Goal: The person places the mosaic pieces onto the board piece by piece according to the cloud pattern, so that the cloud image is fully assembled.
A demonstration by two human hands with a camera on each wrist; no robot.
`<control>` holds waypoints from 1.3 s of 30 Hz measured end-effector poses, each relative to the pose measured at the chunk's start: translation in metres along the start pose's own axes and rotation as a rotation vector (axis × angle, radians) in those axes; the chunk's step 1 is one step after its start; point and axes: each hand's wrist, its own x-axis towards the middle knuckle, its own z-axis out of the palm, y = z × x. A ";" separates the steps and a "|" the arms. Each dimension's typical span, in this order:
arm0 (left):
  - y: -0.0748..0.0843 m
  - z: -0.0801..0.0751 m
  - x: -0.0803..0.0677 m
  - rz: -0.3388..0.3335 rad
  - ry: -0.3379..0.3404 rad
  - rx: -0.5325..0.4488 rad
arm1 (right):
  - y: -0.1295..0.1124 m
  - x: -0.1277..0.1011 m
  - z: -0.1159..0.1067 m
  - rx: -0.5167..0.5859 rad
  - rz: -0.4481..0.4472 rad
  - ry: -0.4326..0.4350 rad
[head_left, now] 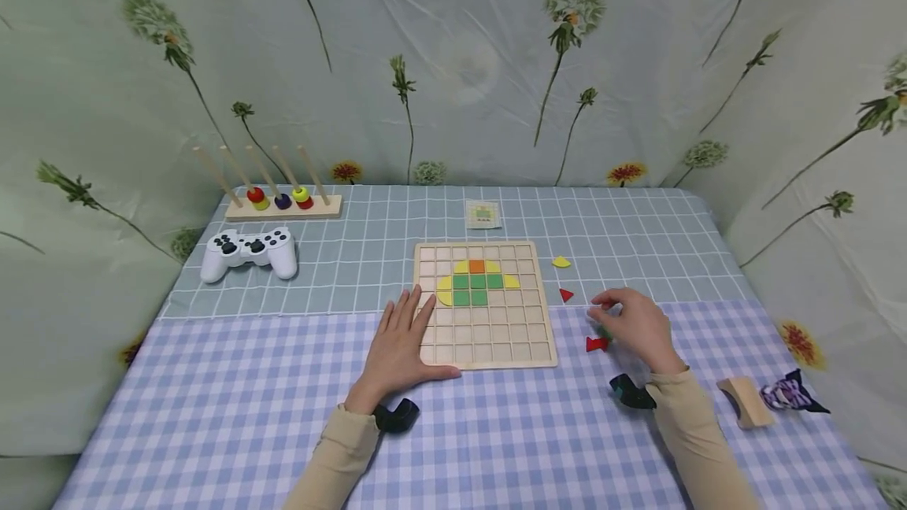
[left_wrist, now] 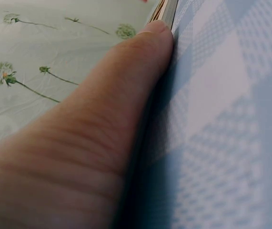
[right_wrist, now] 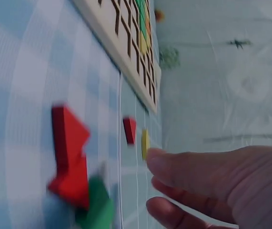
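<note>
A wooden grid board lies mid-table with orange, yellow and green tiles set in its upper rows. My left hand rests flat on the board's lower left corner; in the left wrist view its thumb lies along the board edge. My right hand hovers right of the board with loosely bent, empty fingers. Under it lie a red piece and a green piece. Farther back are a red triangle and a yellow piece.
A small pattern card lies behind the board. A white game controller and a peg stand with coloured rings sit at the back left. A wooden block and a purple-white cloth lie near the right edge.
</note>
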 end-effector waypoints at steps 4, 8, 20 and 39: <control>-0.001 -0.001 0.000 0.004 -0.004 0.008 | 0.008 -0.007 -0.009 -0.035 0.084 -0.061; 0.000 -0.001 0.000 -0.004 -0.014 0.007 | 0.014 -0.012 -0.009 -0.065 0.118 -0.122; 0.001 -0.002 0.000 -0.018 -0.023 0.011 | 0.020 -0.013 -0.001 -0.022 0.091 -0.088; 0.002 -0.004 0.000 -0.002 0.002 -0.004 | -0.051 0.024 0.034 0.171 -0.142 -0.038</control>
